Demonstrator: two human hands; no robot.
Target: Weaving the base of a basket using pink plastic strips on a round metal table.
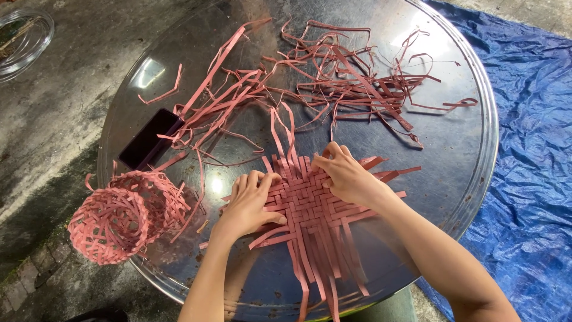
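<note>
A flat woven mat of pink strips [310,209] lies on a round metal tray [459,149], loose strip ends sticking out on all sides. My left hand [250,203] presses flat on the mat's left edge, fingers spread over the weave. My right hand [345,176] rests on the mat's upper right part, fingertips pinching a strip near the top edge.
A tangle of loose pink strips [333,77] covers the tray's far half. A finished pink woven basket [122,217] lies on its side at the tray's left rim. Behind it lies a dark rectangular box [149,140]. A blue tarp [530,149] spreads at right; a glass bowl [24,39] sits far left.
</note>
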